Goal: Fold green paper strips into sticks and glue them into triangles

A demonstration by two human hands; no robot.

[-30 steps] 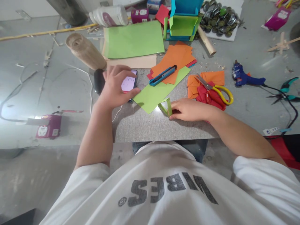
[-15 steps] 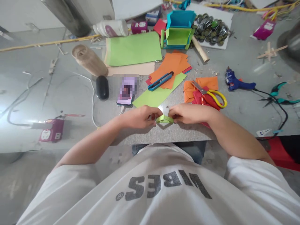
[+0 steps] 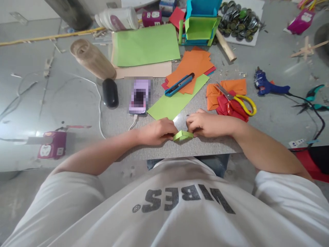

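Between my hands, close to the table's front edge, is a small light-green folded paper piece point(image 3: 183, 136) shaped like a shallow frame. My left hand point(image 3: 161, 131) pinches its left end with curled fingers. At its right end, my right hand point(image 3: 203, 124) closes thumb and fingers on the paper. Just beyond my hands lies a flat green paper sheet point(image 3: 177, 103), partly under orange paper point(image 3: 191, 61) and a blue utility knife point(image 3: 179, 85). To the right, yellow-and-red-handled scissors point(image 3: 243, 103) rest on folded orange and red paper point(image 3: 226, 84).
A phone point(image 3: 140, 97) on a cable and a black mouse-like object point(image 3: 110, 93) lie left. Behind are green card point(image 3: 147, 44), a wooden cylinder point(image 3: 94, 60), a blue-green paper structure point(image 3: 200, 27) and bottle caps point(image 3: 240, 22). A blue glue gun point(image 3: 269, 85) and pliers point(image 3: 315, 99) are right.
The view has shifted slightly. Both hands still hold the green paper piece, which is turned a little, its folded ridge now more visible. The right hand's fingers are more bunched.
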